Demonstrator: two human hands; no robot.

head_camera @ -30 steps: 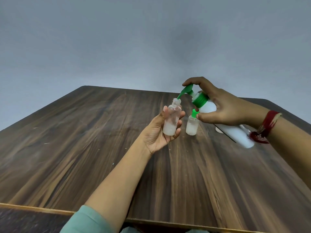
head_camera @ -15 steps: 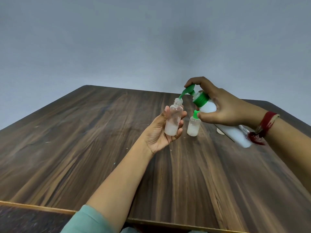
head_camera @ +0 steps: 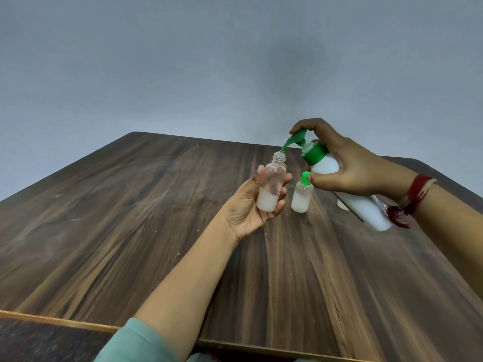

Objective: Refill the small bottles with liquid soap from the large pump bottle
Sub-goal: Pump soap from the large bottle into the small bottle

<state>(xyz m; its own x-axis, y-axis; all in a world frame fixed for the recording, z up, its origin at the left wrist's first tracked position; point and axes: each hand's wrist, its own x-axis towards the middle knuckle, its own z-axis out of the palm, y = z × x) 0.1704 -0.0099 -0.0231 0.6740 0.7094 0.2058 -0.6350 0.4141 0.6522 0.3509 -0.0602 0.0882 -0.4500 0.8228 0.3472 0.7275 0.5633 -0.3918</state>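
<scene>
Now, small bottle point(head_camera: 270, 189) in curled left hand point(head_camera: 244, 211), seemingly against pump bottle point(head_camera: 323, 166) (in curled right hand point(head_camera: 351, 169)).

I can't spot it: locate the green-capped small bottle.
Head view, right of centre: the green-capped small bottle stands on the table between the uncapped bottle in the left hand and the tilted pump bottle.

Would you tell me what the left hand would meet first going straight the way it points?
Probably the green pump nozzle, at the mouth of the small bottle it holds; depth unclear.
</scene>
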